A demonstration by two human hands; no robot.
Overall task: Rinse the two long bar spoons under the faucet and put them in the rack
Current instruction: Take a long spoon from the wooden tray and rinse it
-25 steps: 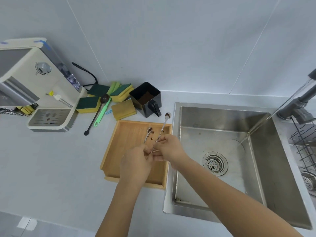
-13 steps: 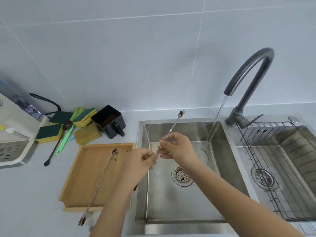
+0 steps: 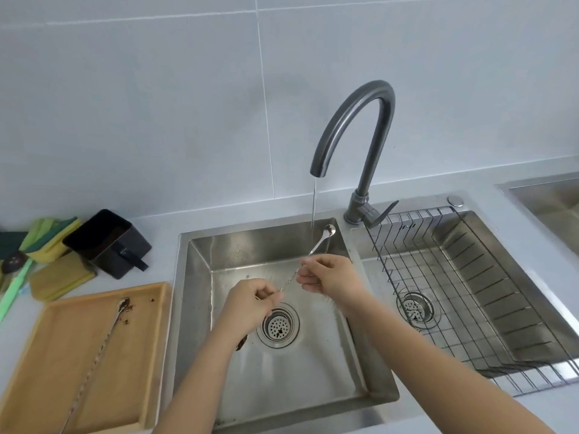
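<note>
Rinsing spoon one [image 3: 316,244]: left hand [image 3: 250,303] and right hand [image 3: 329,274] both pinch its stem over the sink [image 3: 200,245], bowl just beside the faucet [image 3: 354,133] stream. Spoon two [image 3: 103,349] lies dirty on the tray [image 3: 62,339]; rack [image 3: 470,296] is empty. Next, probably nudge the bowl into the water.

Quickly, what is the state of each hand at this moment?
Left hand: closed on the lower handle of the long twisted steel bar spoon.
Right hand: closed on the same spoon, higher up its handle.

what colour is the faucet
Dark grey metal with a dull sheen, faucet; seen clearly in the head view.
</note>
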